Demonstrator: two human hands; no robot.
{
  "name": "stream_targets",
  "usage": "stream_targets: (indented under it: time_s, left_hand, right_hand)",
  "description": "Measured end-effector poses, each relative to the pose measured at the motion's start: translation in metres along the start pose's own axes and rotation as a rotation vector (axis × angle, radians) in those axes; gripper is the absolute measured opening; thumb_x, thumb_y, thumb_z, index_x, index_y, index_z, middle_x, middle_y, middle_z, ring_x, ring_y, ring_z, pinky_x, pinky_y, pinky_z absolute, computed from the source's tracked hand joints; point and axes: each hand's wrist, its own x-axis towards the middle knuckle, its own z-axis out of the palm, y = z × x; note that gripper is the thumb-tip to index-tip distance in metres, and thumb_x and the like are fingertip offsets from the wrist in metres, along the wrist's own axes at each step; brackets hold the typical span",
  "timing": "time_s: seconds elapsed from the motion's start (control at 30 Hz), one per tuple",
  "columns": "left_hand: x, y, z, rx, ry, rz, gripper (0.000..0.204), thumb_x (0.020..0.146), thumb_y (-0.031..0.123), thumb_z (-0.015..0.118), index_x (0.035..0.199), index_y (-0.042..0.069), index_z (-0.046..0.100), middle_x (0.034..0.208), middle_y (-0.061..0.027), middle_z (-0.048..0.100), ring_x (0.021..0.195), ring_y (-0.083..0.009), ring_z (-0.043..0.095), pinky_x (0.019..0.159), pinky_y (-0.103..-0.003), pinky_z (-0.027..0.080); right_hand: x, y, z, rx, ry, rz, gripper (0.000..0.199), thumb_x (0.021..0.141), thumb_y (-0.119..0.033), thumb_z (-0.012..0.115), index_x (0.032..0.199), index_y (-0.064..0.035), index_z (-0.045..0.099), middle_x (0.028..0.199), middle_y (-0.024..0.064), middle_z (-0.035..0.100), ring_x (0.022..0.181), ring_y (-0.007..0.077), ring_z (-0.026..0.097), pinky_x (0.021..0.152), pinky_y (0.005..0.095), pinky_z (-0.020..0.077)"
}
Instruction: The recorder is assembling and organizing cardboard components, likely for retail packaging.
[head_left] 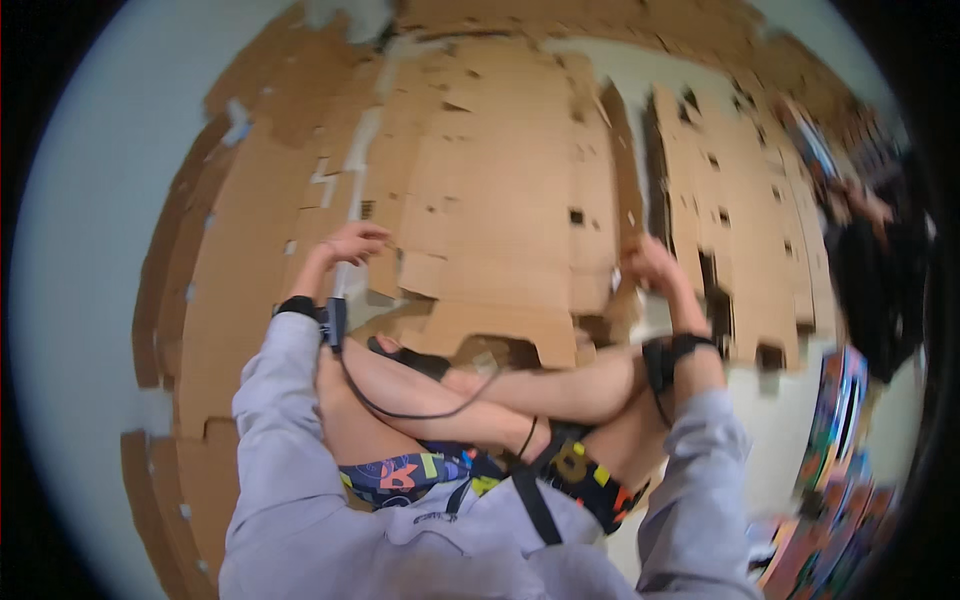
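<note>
A large flattened cardboard box [490,180] lies in front of me, with slots and small holes cut in it. My left hand [355,243] is over its left edge, fingers stretched toward the sheet and slightly apart, holding nothing. On the other side, my right hand [652,262] has its fingers curled at the raised side flap [622,160] and appears to grip it; blur softens the fingertips. Crossed legs [430,390] rest close to the sheet's near edge, which has a cut-out tab.
More flattened cardboard [260,270] is spread at the left. Another slotted cardboard sheet [735,220] lies at the right. Colourful boxes [840,410] stand at the lower right, and a person in dark clothing [875,280] is beyond. A black cable [400,413] crosses my legs.
</note>
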Motion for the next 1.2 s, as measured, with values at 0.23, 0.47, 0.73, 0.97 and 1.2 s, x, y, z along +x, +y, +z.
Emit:
stream_targets:
  time_s: [0.23, 0.47, 0.73, 0.97, 1.2]
  left_hand:
    - [0.013, -0.014, 0.012, 0.068, -0.075, -0.062, 0.04, 0.079, 0.014, 0.055, 0.119, 0.011, 0.054, 0.093, -0.0063, 0.062, 0.061, -0.0134, 0.059, 0.049, -0.028, 0.051]
    - [0.027, -0.004, 0.014, 0.188, -0.086, -0.049, 0.033, 0.078, 0.014, 0.056, 0.11, 0.011, 0.061, 0.086, -0.0053, 0.063, 0.062, -0.014, 0.06, 0.05, -0.027, 0.052]
    - [0.017, 0.024, 0.018, 0.23, -0.086, -0.11, 0.039, 0.08, 0.023, 0.056, 0.116, 0.01, 0.056, 0.091, -0.0098, 0.064, 0.059, -0.0195, 0.064, 0.048, -0.03, 0.051]
    - [0.007, -0.004, 0.003, 0.292, -0.089, -0.131, 0.047, 0.073, 0.016, 0.063, 0.12, 0.015, 0.055, 0.105, -0.008, 0.062, 0.07, -0.0184, 0.064, 0.052, -0.033, 0.052]
    - [-0.003, 0.01, -0.008, -0.036, 0.117, 0.0, 0.047, 0.074, -0.003, 0.056, 0.118, 0.012, 0.057, 0.106, -0.0046, 0.061, 0.083, -0.0136, 0.059, 0.06, -0.027, 0.048]
  right_hand:
    - [-0.023, -0.002, 0.017, 0.134, 0.098, 0.185, 0.034, 0.062, -0.018, 0.07, 0.091, -0.0013, 0.068, 0.082, 0.0124, 0.067, 0.076, 0.0208, 0.064, 0.071, 0.0322, 0.0505]
    - [-0.018, 0.009, 0.016, 0.173, 0.232, 0.192, 0.029, 0.066, -0.016, 0.065, 0.093, -0.0046, 0.068, 0.089, 0.0139, 0.067, 0.084, 0.025, 0.065, 0.078, 0.0308, 0.0492]
    - [-0.023, 0.009, 0.023, 0.09, 0.399, 0.139, 0.03, 0.069, -0.011, 0.056, 0.096, -0.0056, 0.067, 0.095, 0.0193, 0.064, 0.093, 0.0314, 0.061, 0.084, 0.035, 0.0473]
    - [-0.03, -0.036, 0.005, -0.064, 0.485, -0.111, 0.04, 0.064, -0.005, 0.049, 0.101, -0.0036, 0.063, 0.09, 0.0224, 0.062, 0.087, 0.0383, 0.058, 0.081, 0.0422, 0.0464]
    - [-0.068, -0.085, -0.107, 0.132, 0.487, -0.344, 0.037, 0.08, -0.013, 0.057, 0.115, -0.0026, 0.056, 0.108, 0.0137, 0.062, 0.096, 0.0192, 0.058, 0.085, 0.0302, 0.045]
